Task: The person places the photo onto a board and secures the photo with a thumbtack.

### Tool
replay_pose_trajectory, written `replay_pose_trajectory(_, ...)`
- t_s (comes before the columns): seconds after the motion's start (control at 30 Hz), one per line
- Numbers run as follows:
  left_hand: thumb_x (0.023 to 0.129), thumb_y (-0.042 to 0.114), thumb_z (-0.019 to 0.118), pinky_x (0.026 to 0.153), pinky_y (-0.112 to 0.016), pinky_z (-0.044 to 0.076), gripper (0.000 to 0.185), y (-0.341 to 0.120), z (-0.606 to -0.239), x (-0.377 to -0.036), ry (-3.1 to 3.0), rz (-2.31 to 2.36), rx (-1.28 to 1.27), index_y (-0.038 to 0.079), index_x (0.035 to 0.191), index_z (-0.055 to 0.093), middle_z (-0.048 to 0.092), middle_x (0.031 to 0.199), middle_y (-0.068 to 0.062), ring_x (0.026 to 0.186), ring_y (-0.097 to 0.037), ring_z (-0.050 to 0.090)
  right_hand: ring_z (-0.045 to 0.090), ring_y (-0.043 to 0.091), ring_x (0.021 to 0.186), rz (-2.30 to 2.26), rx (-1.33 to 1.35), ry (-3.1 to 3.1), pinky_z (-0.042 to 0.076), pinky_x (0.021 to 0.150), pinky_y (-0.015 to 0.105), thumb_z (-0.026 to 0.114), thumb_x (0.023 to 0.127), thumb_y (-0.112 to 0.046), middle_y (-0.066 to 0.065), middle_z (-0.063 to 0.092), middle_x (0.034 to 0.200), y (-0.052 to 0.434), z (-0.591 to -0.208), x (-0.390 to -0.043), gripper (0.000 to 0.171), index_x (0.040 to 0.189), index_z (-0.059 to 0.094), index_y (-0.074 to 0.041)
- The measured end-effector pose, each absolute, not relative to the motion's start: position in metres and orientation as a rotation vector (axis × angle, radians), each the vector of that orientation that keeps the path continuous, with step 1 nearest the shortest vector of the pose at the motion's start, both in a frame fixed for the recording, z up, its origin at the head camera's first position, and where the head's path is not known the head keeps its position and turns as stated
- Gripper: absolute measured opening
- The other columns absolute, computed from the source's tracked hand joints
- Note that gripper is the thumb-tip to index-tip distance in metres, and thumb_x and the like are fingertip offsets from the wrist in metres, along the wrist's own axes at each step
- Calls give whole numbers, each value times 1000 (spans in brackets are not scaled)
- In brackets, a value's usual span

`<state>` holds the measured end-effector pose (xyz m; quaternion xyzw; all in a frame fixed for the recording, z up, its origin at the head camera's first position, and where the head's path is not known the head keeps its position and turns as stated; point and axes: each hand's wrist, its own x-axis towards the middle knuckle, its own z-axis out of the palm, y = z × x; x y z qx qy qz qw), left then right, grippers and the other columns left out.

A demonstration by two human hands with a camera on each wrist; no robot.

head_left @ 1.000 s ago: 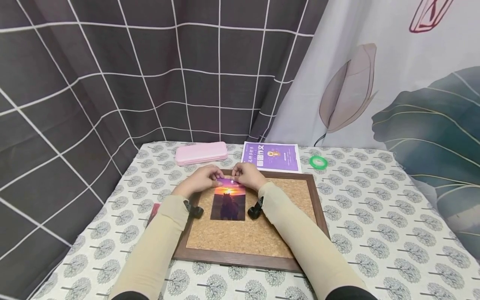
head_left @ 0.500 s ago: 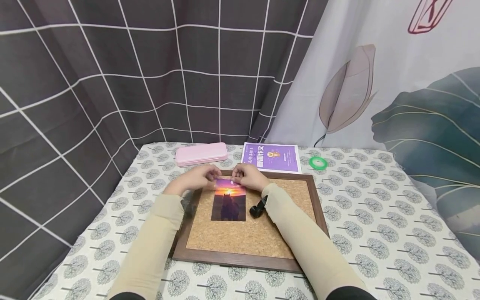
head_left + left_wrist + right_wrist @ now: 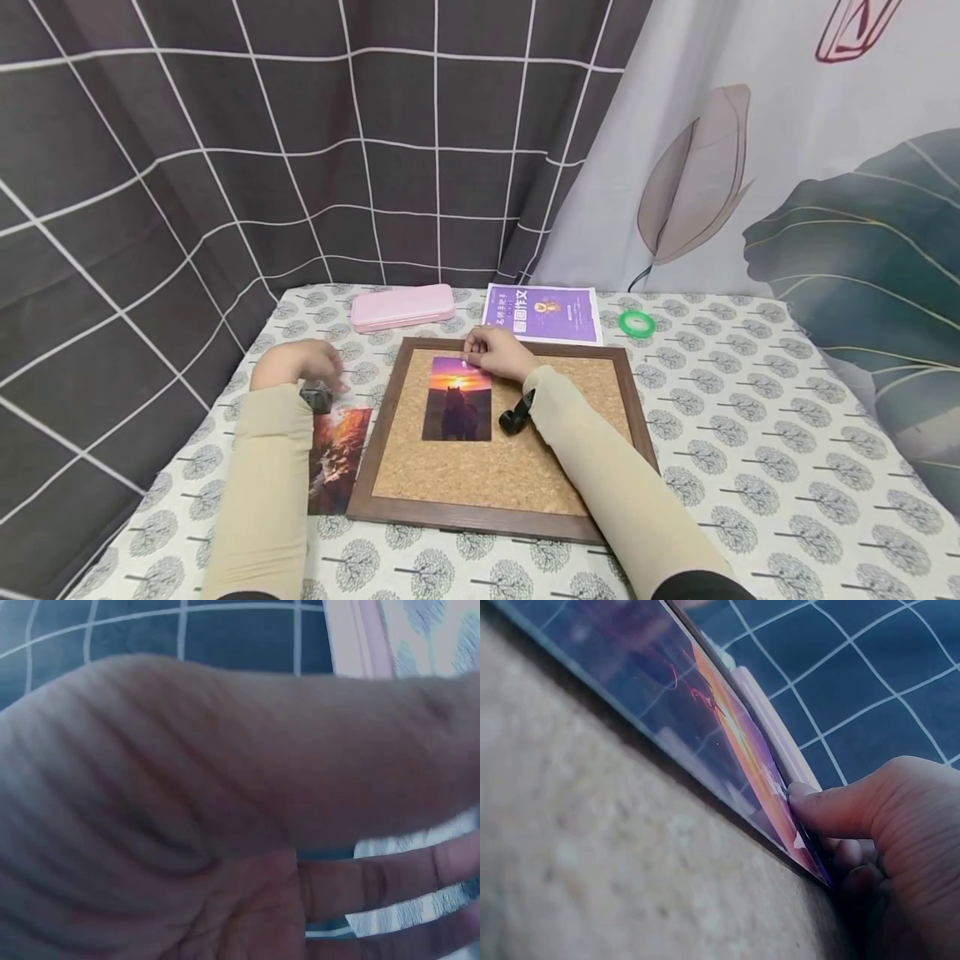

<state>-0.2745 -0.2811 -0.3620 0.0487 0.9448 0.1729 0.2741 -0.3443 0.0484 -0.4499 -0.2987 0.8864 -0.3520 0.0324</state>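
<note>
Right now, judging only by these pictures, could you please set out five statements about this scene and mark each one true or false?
1. The right hand is at the top edge of the sunset picture. True.
2. The left hand is over the middle of the corkboard. False: it is off the board, to its left.
3. The pink case lies to the right of the purple booklet. False: it lies to the left.
4. The green ring lies on the patterned cloth. True.
5. The reddish picture lies on the cork. False: it lies left of the board.
</note>
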Motion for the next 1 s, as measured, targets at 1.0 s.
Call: replay_pose_trajectory(1.0, 69, 14, 84, 56, -25, 44, 30, -281, -377, -237, 2532, 444, 71, 6, 80, 57, 55, 72, -1, 63, -14, 51, 53, 10, 69, -1097, -933, 2735, 45, 65, 22, 71, 87, -21, -1, 60, 76, 50, -452, -345, 9, 83, 65, -16)
